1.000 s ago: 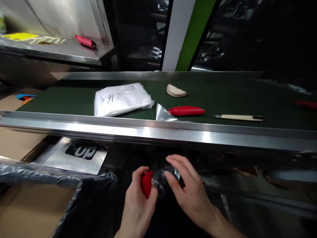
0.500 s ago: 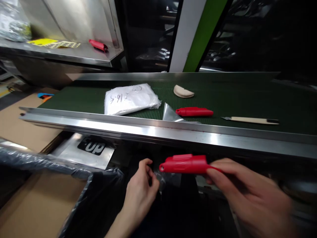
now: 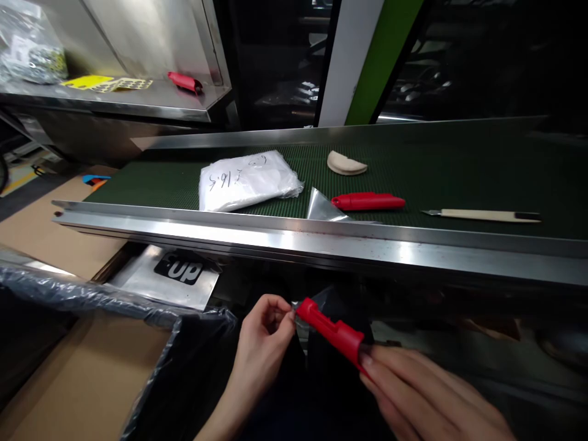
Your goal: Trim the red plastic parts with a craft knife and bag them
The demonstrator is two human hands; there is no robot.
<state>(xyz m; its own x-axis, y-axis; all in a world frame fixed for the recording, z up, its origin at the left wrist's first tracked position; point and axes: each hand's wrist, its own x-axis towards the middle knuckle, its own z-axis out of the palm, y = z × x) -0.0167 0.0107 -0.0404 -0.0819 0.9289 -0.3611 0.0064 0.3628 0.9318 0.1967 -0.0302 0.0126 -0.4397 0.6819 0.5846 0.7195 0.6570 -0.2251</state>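
My right hand (image 3: 413, 383) grips the wide end of a hollow red plastic part (image 3: 333, 331), which slants down to the right in front of the belt. The narrow end of that part reaches the fingertips of my left hand (image 3: 264, 334). Thumb and forefinger there are pinched on a clear plastic bag (image 3: 324, 300); most of it is dark and hard to make out behind the red part. On the green belt lies a second red plastic part (image 3: 367, 201), next to a clear plastic piece (image 3: 321, 206) by the metal rail.
A white plastic packet (image 3: 248, 180) with handwriting, a beige half-round pad (image 3: 346, 163) and a craft knife (image 3: 482, 215) lie on the belt (image 3: 151, 184). The metal rail (image 3: 275, 229) runs along its front. A lined carton (image 3: 82, 373) stands at lower left. Another red part (image 3: 184, 82) rests on the steel shelf.
My right hand has moved left and tilted the red part, bringing its narrow end to my left fingertips. My left fingers have drawn together into a pinch.
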